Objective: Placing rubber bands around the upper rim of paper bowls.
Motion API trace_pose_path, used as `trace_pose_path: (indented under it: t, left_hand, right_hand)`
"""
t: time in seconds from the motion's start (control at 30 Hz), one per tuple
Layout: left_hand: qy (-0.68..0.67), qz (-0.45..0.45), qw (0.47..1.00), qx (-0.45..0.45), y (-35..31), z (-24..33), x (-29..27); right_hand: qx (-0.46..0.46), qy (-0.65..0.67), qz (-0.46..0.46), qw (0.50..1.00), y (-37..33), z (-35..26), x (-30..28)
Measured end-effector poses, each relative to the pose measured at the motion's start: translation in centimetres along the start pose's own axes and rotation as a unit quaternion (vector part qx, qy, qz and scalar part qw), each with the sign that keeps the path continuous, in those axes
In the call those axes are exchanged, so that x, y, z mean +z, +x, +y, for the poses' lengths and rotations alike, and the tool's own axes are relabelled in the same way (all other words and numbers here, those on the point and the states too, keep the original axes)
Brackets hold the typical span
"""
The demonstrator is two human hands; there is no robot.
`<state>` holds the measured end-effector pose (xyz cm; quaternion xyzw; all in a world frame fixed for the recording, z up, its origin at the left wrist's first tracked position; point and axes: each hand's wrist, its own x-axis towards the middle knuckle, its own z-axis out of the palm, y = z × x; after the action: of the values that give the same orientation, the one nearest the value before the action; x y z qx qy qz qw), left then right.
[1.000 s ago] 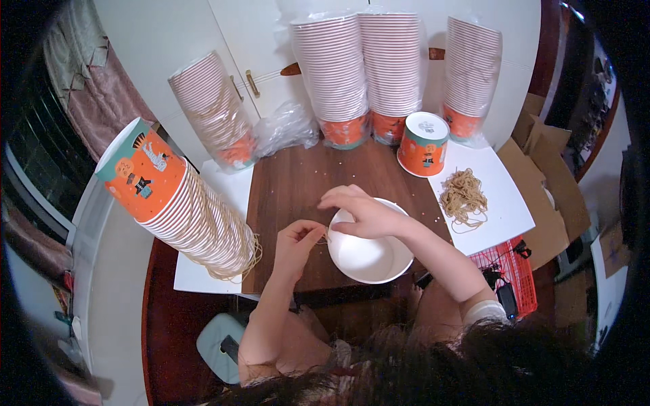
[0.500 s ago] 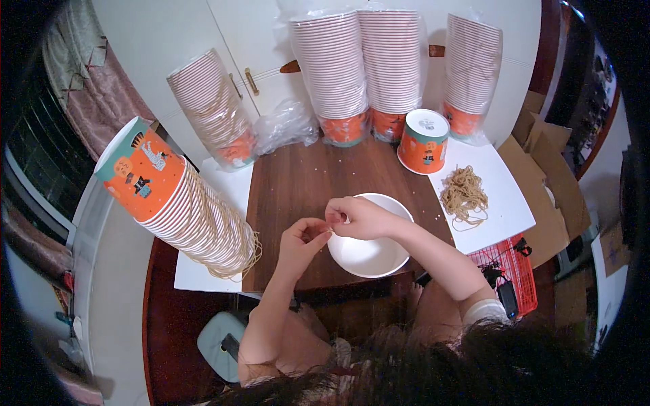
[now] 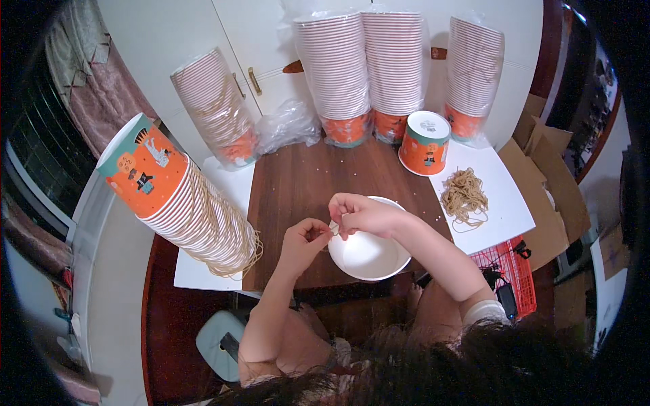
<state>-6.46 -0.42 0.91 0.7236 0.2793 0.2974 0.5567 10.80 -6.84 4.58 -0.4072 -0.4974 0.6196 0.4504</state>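
A white-lined paper bucket [image 3: 372, 260] lies in front of me with its open mouth facing up at me. My left hand [image 3: 306, 242] is closed in a pinch at the bucket's left rim. Against its fingertips, my right hand [image 3: 365, 215] reaches over the mouth with thumb and fingers pinched together. A thin pale strand shows between the fingertips; its ends are hidden. To the left leans a tall stack of orange printed buckets [image 3: 145, 169] with beige cords hanging along it. A tangled pile of beige cord [image 3: 464, 195] rests to the right.
Plastic-wrapped bucket stacks [image 3: 332, 68] stand along the back, beside crumpled clear plastic [image 3: 290, 127]. One orange bucket [image 3: 425, 149] is upside down at the back right. A cardboard box [image 3: 552, 183] and red basket [image 3: 518, 271] are beyond the table's right side.
My right hand has shifted slightly, its fingers now curled lower at the rim beside the left fingertips. The left hand keeps its pinch in nearly the same place.
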Motion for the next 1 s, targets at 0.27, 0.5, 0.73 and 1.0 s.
trace_pose_path:
  t: [0.27,0.5,0.73,1.0]
  left_hand:
    - [0.08,0.024,0.996,0.032,-0.1,0.2,-0.5]
    - [0.17,0.051,0.98,0.088,0.0,-0.2,-0.5]
    - [0.116,0.046,0.991,0.041,0.0,-0.2,-0.7]
    - [0.05,0.007,0.999,-0.02,0.4,-0.7,0.1]
  right_hand:
    - [0.011,-0.436,-0.014,0.9,-0.7,-1.0,0.3]
    - [-0.087,-0.196,-0.069,0.974,-1.4,-1.5,-1.5]
    - [-0.027,-0.074,0.054,0.995,-3.3,-4.9,-0.3]
    - [-0.195,-0.178,0.078,0.961,-2.9,-4.8,2.6]
